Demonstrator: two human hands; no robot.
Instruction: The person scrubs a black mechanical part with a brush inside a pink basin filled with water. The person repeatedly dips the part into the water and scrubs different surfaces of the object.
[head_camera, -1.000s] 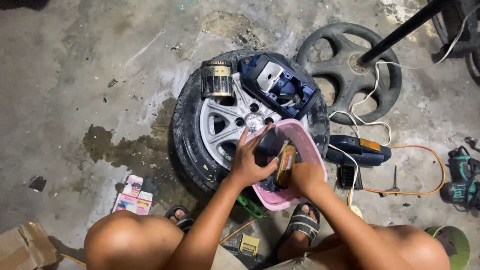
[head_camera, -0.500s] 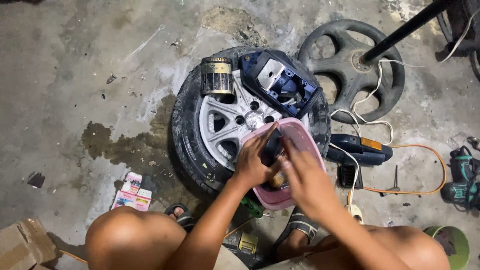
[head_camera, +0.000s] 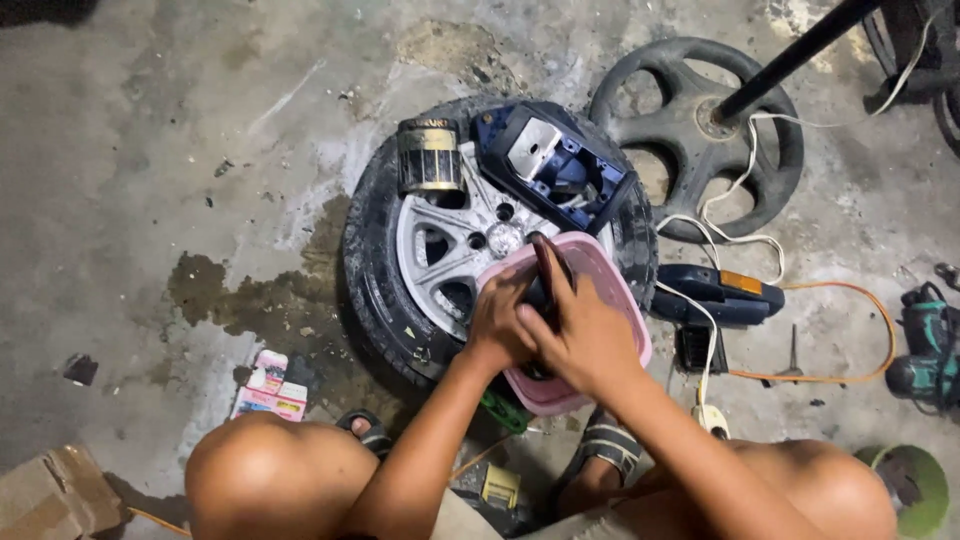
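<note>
Concrete floor (head_camera: 150, 150), seen from above; items listed left to right.

- Cardboard box (head_camera: 50, 495), lower left corner.
- Small pink-and-white carton (head_camera: 270, 385), lying on the floor by a dark wet stain (head_camera: 260, 300).
- Tyre (head_camera: 375, 290) on a silver rim (head_camera: 450, 245), lying flat. On it: a black and gold can (head_camera: 428, 157), upright at the upper edge; a blue plastic housing (head_camera: 550, 165), tilted, at the upper right.
- Pink tub (head_camera: 610, 290), resting on the tyre's lower right part.
- Left hand (head_camera: 500, 320), at the tub's near rim; grip closed around a dark part (head_camera: 545, 275) held over the tub.
- Right hand (head_camera: 590, 335), just beside the left and touching it; fingers curled on the same dark part, which stands up between both hands.
- Black wheel cover (head_camera: 690, 135), beyond the tyre, with a dark pole (head_camera: 800, 45) rising from its hub.
- Blue power tool (head_camera: 715, 295) with white cord (head_camera: 740, 195) and orange cable (head_camera: 860, 300), right of the tub.
- Green drill (head_camera: 925, 345), far right edge.
- Green cup (head_camera: 915, 485), lower right.
</note>
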